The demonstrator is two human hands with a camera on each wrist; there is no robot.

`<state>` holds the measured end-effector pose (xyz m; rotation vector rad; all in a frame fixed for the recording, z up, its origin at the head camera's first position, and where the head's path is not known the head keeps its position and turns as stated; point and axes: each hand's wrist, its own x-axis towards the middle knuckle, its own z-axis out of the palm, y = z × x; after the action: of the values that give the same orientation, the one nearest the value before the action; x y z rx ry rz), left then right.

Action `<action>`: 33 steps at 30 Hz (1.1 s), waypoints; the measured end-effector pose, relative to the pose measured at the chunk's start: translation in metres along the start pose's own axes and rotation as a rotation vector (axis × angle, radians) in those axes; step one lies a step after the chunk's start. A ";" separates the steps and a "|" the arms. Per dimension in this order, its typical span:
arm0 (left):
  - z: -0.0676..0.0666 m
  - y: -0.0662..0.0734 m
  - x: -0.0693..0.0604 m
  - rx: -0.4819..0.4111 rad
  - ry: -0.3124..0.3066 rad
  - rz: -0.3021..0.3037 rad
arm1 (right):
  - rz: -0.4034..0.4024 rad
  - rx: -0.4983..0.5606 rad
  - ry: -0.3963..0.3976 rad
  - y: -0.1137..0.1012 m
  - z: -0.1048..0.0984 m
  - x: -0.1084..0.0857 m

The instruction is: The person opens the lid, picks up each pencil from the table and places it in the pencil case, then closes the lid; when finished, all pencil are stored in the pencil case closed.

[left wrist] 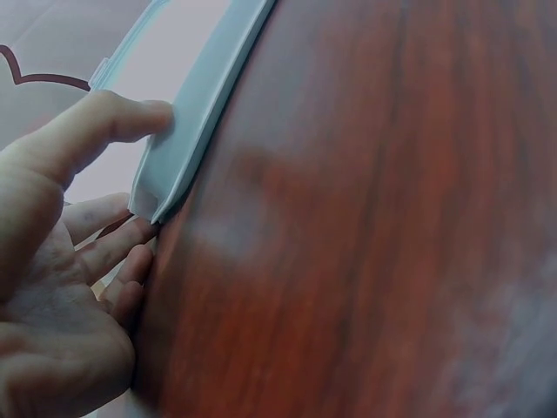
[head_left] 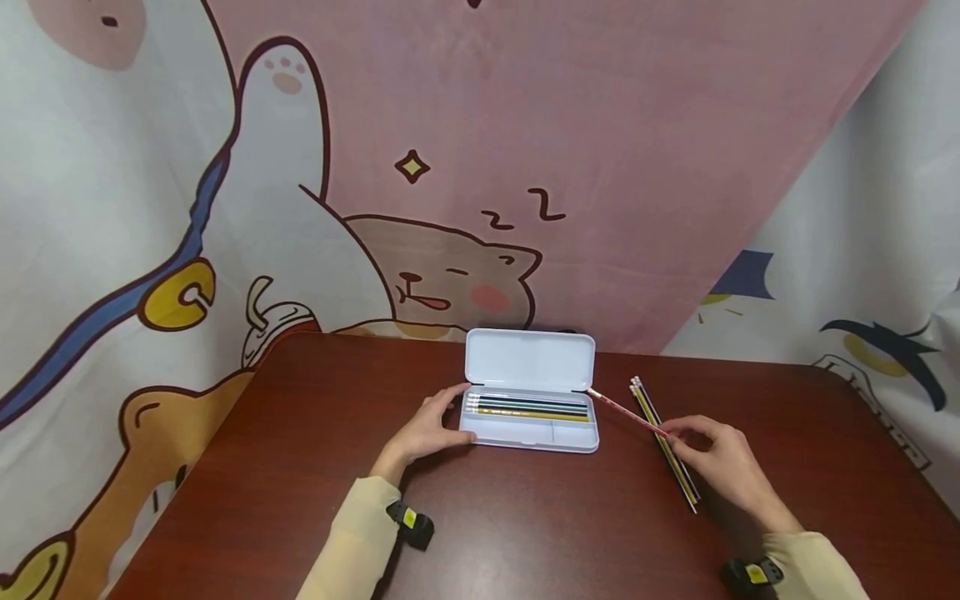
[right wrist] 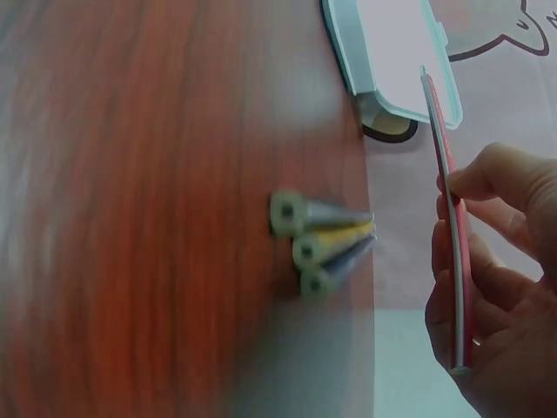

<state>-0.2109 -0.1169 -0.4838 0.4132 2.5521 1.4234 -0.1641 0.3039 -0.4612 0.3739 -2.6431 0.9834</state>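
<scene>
A white pencil case lies with its lid raised, and several pencils lie side by side in its back compartment. My left hand holds the case at its left end, the thumb on the front wall and the other fingers round the far side, as the left wrist view shows. Between thumb and fingers, my right hand pinches a red-and-white pencil, which slants up left toward the case's right hinge corner. Beneath it on the table lie three loose pencils, whose ends face the right wrist camera.
The dark red wooden table reaches back to a cloth printed with cartoon animals. A low divider splits the front compartment of the case. Dark wrist cameras sit on both wrists, over cream sleeves.
</scene>
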 end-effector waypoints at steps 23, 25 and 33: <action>0.001 0.002 0.000 0.004 -0.005 0.012 | -0.179 0.049 -0.124 -0.040 0.060 0.037; 0.001 0.002 0.000 0.004 -0.002 0.010 | -0.196 0.046 -0.124 -0.044 0.066 0.042; 0.001 0.001 0.000 0.027 0.005 0.024 | -0.185 0.049 -0.142 -0.058 0.084 0.060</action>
<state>-0.2106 -0.1160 -0.4832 0.4461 2.5822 1.4008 -0.2152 0.1967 -0.4658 0.7101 -2.6522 0.9965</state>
